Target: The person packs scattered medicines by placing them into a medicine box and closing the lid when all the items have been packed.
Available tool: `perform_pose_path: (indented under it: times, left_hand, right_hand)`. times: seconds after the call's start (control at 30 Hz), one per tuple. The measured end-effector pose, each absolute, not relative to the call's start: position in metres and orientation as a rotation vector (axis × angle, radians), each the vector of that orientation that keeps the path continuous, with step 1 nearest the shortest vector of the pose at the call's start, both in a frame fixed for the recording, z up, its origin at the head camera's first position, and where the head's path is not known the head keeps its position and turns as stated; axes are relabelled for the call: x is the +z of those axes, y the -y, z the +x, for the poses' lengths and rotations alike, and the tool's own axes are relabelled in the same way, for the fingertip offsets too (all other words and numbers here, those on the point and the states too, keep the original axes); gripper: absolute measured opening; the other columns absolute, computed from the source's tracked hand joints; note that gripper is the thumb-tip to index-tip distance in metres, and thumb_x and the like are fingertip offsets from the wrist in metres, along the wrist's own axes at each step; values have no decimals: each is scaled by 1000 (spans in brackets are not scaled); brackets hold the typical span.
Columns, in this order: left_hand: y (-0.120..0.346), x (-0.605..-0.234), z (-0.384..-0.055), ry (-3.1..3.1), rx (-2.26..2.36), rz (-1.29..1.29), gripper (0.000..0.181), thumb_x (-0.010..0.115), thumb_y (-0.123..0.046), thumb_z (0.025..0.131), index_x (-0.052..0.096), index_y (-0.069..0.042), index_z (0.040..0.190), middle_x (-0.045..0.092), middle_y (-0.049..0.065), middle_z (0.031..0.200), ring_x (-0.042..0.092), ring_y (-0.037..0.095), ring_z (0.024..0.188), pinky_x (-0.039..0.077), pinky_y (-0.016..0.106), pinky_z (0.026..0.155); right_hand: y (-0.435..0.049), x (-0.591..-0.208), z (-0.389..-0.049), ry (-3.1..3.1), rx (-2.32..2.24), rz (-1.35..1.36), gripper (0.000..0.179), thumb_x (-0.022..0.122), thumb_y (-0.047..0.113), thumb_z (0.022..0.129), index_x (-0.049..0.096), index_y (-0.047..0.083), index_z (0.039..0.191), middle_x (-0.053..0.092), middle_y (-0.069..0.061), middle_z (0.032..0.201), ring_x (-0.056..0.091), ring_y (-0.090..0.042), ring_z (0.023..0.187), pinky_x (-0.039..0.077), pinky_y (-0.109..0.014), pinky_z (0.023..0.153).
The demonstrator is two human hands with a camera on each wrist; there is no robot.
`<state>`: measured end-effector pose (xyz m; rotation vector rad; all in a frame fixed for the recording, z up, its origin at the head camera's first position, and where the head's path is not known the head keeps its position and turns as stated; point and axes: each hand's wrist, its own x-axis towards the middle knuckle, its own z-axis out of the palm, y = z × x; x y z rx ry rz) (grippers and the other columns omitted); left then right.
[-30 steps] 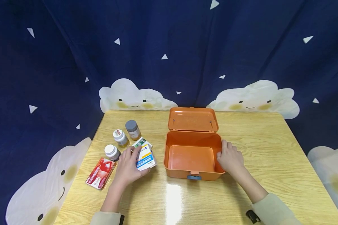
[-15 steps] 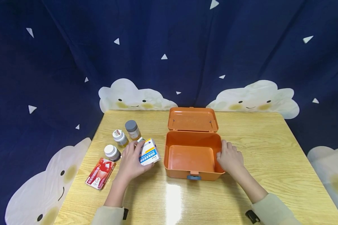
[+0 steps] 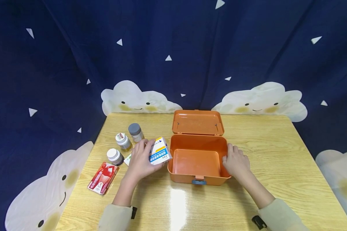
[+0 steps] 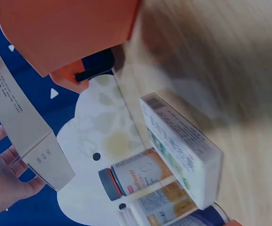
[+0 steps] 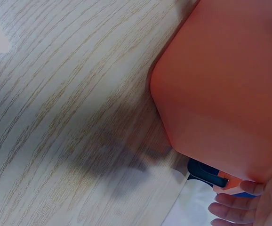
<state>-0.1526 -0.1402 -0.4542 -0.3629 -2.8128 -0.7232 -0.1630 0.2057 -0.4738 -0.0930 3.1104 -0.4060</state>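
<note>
My left hand (image 3: pixel 141 162) holds a white medicine box (image 3: pixel 159 150) with blue and yellow print. The box is tilted, close to the left rim of an orange storage box (image 3: pixel 199 180) whose lid (image 3: pixel 198 122) stands open. In the left wrist view the plain printed side of the medicine box (image 4: pixel 25 113) faces the camera, fingers around it. My right hand (image 3: pixel 237 162) grips the right wall of the orange box, thumb at the rim. A second, white-and-green medicine box (image 4: pixel 188 146) lies on the table, mostly hidden behind my left hand in the head view.
To the left on the wooden table (image 3: pixel 277 166) stand a grey-capped bottle (image 3: pixel 136 132) and two white-capped bottles, one (image 3: pixel 123 141) behind the other (image 3: pixel 115 156). A red medicine box (image 3: pixel 103 178) lies nearest the front left. A dark blue curtain (image 3: pixel 173 48) hangs behind.
My left hand has lifted the white, blue and yellow medicine box and carried it rightward to the orange box's left rim. My right hand has stayed in place.
</note>
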Motion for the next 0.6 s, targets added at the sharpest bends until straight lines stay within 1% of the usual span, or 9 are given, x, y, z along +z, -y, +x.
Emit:
perform_pose_path:
  times: [0.2, 0.47, 0.6]
  left_hand:
    - [127, -447, -160, 2801, -702, -433, 85, 75, -51, 59, 41, -18, 131, 39, 9, 119, 37, 25, 107, 31, 46, 93]
    - [107, -437, -169, 2818, -647, -525, 86, 74, -51, 59, 41, -18, 132, 41, 9, 121, 37, 28, 112, 32, 44, 94]
    - [97, -432, -173, 2840, -596, -572, 87, 73, -53, 60, 40, -18, 133, 41, 8, 122, 36, 27, 112, 31, 44, 95]
  right_hand:
    - [-206, -474, -163, -3106, -412, -89, 46, 44, 16, 85, 36, -6, 125, 48, -25, 106, 49, -43, 93, 41, -55, 67]
    - [-206, -474, -164, -3102, -410, -90, 45, 44, 16, 85, 36, -6, 124, 48, -25, 106, 49, -43, 93, 41, -55, 67]
    - [-206, -474, -164, -3105, -412, -95, 45, 44, 16, 85, 36, -6, 124, 49, -25, 106, 49, -43, 93, 42, -54, 66]
